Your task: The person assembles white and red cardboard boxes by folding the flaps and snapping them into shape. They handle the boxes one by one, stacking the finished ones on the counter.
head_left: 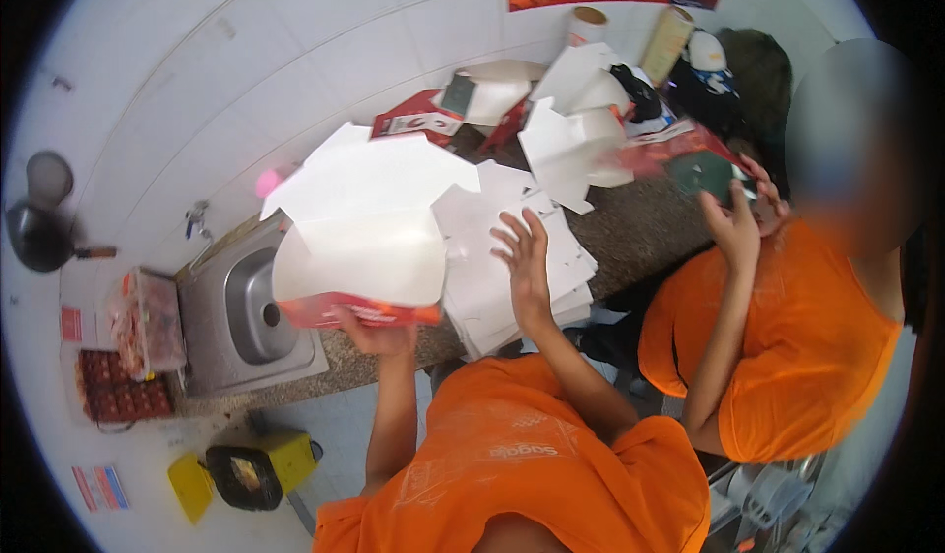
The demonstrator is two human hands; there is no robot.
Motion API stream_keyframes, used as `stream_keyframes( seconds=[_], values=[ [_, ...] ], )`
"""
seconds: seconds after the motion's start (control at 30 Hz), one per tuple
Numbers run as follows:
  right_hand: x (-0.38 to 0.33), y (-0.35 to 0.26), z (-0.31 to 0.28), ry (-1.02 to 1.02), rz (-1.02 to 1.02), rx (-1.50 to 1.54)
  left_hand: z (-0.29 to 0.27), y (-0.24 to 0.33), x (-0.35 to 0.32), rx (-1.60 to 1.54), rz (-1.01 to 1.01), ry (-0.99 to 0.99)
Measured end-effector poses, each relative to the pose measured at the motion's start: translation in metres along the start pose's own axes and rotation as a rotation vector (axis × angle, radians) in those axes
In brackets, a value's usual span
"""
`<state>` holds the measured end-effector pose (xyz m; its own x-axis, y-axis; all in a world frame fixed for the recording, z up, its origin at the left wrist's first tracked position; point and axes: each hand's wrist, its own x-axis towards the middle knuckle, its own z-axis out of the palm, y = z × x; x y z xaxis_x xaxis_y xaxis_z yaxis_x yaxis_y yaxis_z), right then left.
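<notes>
My left hand (378,334) grips the front wall of a red and white cardboard food box (359,253). The box is folded into shape with its white flapped lid standing up, and it hangs in front of the sink. Part of my grip is hidden beneath it. My right hand (525,263) is raised with fingers spread and nothing in it, over a stack of flat white cardboard blanks (482,297) on the counter. At the right, a person in an orange shirt (778,341) handles a blurred red carton piece (689,145) with both hands.
A steel sink (271,302) with a tap (198,220) lies left. More open boxes (576,140) crowd the back of the granite counter (645,218), with rolls (667,43) behind. A plastic tub (153,322) stands far left; a yellow and black bin (246,474) is below.
</notes>
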<state>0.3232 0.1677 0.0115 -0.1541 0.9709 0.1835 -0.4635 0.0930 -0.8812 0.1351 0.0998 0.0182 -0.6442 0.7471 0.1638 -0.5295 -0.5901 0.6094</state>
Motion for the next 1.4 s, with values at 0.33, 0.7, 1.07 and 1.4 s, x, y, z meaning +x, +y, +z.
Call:
stream_keyframes(
  seconds=[0.33,0.7,1.07,1.4],
  values=[
    [0.008,-0.033,-0.011,-0.512,-0.444,-0.591,0.002,0.031,-0.004,0.74,-0.067,-0.263],
    [0.0,-0.056,0.006,-0.637,-0.28,-0.688,0.016,0.076,0.002,1.136,0.055,-0.531],
    [-0.026,-0.009,-0.006,-0.743,0.188,-0.52,-0.04,0.084,-0.038,0.775,-0.394,-0.308],
    [-0.021,0.011,0.027,-0.485,-0.008,-0.314,-0.069,0.093,0.032,0.775,-0.042,-0.21]
  ],
)
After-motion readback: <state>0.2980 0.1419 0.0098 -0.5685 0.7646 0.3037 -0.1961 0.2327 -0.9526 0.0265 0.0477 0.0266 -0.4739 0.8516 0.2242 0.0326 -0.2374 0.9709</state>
